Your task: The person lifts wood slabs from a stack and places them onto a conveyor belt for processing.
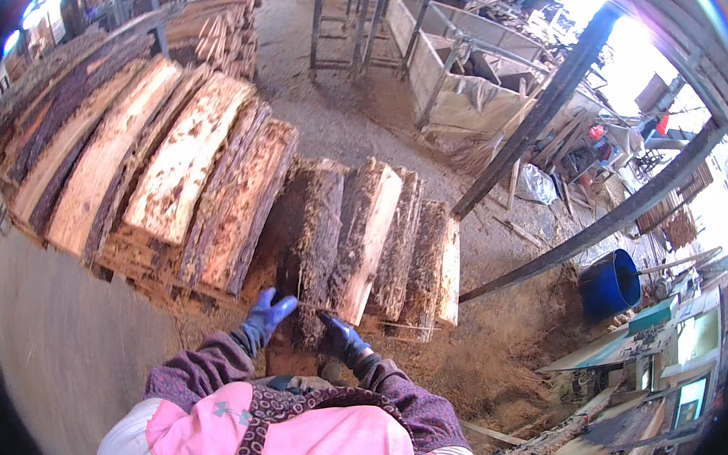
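A rough bark-covered wooden slab [319, 215] lies lengthwise in front of me, its near end jutting out between my hands. At the slab's left edge, my left hand [264, 315], in a blue-purple glove, has its thumb and forefinger spread apart. My right hand [343, 342], in a matching darker glove, closes on the slab's near end from the right; its fingertips blend into the dark bark. Just right of it lies a pale-edged slab [367, 236], with more bark-edged slabs [429, 271] beyond. A thin band crosses the near ends of these slabs.
A larger stack of slabs [188, 158] stands to the left. Slanting metal posts [537, 113] rise at the right. Farther off are a large pale bin [432, 70] and a blue bucket [609, 284]. Sawdust covers the floor [499, 358]; loose boards [612, 444] lie lower right.
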A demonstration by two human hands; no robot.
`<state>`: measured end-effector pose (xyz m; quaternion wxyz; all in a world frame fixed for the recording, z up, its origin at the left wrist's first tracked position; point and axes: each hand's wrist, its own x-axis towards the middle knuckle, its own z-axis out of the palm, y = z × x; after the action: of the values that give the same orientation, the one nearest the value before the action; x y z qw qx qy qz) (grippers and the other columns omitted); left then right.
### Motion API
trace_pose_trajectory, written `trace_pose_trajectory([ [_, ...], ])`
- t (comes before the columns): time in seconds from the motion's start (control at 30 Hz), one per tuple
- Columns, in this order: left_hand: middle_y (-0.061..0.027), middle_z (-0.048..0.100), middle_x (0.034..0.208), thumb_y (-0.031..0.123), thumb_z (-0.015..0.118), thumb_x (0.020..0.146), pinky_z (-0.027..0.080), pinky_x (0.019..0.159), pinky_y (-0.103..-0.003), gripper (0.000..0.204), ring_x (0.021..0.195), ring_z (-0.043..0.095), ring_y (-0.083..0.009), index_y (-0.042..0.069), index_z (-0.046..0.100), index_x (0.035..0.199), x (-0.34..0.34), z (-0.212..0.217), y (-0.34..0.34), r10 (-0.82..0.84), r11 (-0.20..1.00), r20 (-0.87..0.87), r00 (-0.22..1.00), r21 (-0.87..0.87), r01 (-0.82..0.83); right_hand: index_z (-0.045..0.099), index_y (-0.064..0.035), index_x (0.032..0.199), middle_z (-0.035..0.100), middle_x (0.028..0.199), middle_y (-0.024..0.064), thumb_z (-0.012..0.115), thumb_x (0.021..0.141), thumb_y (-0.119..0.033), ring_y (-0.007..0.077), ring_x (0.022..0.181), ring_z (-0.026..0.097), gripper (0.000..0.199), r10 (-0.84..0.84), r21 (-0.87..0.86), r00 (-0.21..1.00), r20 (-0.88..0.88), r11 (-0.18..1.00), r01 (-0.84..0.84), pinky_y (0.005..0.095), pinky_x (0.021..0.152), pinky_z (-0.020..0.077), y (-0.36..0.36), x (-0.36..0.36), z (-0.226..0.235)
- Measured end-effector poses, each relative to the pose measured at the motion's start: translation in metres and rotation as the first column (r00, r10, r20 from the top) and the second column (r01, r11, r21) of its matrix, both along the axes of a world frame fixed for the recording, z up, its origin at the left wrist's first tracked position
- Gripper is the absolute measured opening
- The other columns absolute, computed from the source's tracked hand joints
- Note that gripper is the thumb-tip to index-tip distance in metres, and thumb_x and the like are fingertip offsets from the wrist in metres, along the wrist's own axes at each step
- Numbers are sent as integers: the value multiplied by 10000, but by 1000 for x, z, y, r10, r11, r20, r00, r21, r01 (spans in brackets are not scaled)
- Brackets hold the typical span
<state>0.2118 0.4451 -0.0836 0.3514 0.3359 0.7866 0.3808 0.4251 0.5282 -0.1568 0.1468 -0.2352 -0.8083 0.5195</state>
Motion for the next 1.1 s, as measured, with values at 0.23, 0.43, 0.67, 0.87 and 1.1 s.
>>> trace_pose_trajectory([
  [0.23, -287, 500, 1334, 633, 656, 759, 377, 1041, -440, 932, 1243, 486, -403, -71, 446, 1333, 15, 9, 5, -432, 850, -346, 833, -465, 248, 424, -91, 1416, 551, 874, 118, 750, 743, -92, 224, 784, 551, 748, 3, -301, 992, -128, 953, -41, 352, 688, 467, 6, -9, 23],
  [0.43, -224, 584, 1266, 767, 530, 723, 313, 994, -519, 925, 1115, 591, -379, 18, 539, 1267, 31, 48, 18, -561, 754, -347, 752, -588, 291, 407, -111, 1435, 590, 1021, 72, 612, 859, -43, 175, 837, 559, 615, 110, -103, 993, -51, 988, -115, 330, 745, 506, 11, 3, 41],
  [0.67, -197, 641, 1174, 467, 671, 825, 443, 987, -393, 623, 1097, 616, -316, 39, 569, 1265, 40, 52, 19, -282, 919, -233, 931, 211, 332, 532, -38, 1323, 622, 1195, 54, 519, 969, -183, 168, 1026, 586, 383, 60, -513, 994, -86, 853, -96, 294, 917, 482, 74, 25, 52],
  [0.87, -99, 681, 1094, 305, 646, 895, 498, 903, -347, 381, 1012, 642, -210, 7, 636, 1131, -4, -7, -74, 38, 999, 334, 942, -45, -24, 588, 36, 1242, 632, 1211, 83, 522, 964, -188, 173, 1068, 595, 363, -223, -744, 973, 58, 641, 191, 315, 960, 456, 67, 127, 132],
  [1.1, -24, 674, 1015, 239, 670, 901, 497, 848, -302, 347, 914, 620, -130, -8, 639, 1142, 18, -69, -46, 275, 961, 821, 500, -226, -157, 636, 33, 1122, 674, 1072, 72, 607, 893, -200, 179, 896, 640, 328, -144, -906, 971, 191, 355, 231, 321, 822, 519, 40, 161, -14],
])
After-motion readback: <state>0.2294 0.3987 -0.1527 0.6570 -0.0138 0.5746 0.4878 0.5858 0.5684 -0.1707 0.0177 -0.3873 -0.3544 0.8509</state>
